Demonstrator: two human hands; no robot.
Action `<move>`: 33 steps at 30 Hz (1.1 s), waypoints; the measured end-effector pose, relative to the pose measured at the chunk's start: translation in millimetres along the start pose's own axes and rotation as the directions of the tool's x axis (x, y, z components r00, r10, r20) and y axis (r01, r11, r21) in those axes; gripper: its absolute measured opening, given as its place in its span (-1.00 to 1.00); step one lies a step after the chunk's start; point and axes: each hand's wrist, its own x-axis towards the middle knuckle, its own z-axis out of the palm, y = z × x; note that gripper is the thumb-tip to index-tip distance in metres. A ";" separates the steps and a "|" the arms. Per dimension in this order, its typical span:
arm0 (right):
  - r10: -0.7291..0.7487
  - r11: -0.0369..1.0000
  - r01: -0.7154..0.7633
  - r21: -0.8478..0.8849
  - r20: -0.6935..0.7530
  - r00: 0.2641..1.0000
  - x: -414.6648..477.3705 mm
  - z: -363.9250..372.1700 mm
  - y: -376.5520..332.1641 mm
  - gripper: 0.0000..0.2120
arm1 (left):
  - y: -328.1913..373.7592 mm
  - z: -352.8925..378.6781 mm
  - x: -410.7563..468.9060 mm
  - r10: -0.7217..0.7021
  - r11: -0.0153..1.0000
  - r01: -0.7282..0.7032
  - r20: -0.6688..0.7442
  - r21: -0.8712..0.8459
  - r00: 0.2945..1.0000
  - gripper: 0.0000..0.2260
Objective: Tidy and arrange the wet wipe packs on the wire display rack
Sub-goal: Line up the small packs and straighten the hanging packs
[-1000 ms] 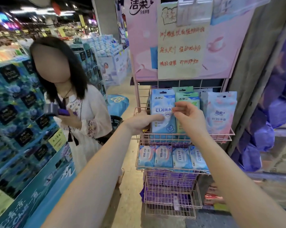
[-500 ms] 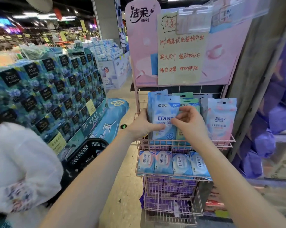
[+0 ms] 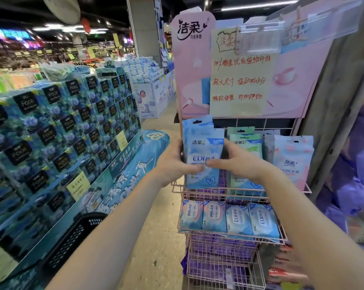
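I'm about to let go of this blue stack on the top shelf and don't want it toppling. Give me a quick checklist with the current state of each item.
1. Both hands on the stack: ok. The left hand and right hand hold the blue EDI packs from either side.
2. Stack squared up: not ok. A rear pack pokes out above and left of the front one.
3. Stack bottom behind the top shelf rail: ok.
4. Neighbouring green packs upright: ok.
5. Pink packs at the right end upright: ok.
6. Room behind the stack: cannot tell, hidden by the packs.
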 end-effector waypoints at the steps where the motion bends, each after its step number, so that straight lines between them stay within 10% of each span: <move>1: 0.002 1.000 -0.002 -0.030 -0.010 1.000 2.8 1.3 0.7 -0.50 | -4.0 -0.8 -0.7 -0.009 1.000 0.009 -0.010 0.008 1.000 -0.17; 14: -0.005 0.999 -0.003 -0.037 -0.212 0.977 12.7 31.0 14.5 -0.59 | -9.1 -17.3 2.6 -0.015 0.996 0.011 0.048 0.089 0.999 -0.27; 19: 0.164 0.955 -0.182 -0.234 -0.095 0.982 17.7 40.8 19.4 -0.49 | -16.2 -25.0 0.5 -0.051 0.830 -0.002 0.080 0.557 0.995 -0.03; 25: 0.220 0.964 -0.241 -0.109 -0.174 0.960 24.4 47.3 25.3 -0.49 | -33.2 -26.3 -3.4 -0.075 0.976 0.058 0.076 0.210 0.994 0.06; 33: 0.250 0.966 -0.238 0.101 -0.134 0.959 35.7 61.7 34.8 0.03 | -29.2 -17.5 -8.8 -0.013 0.970 -0.001 0.055 0.243 0.998 -0.58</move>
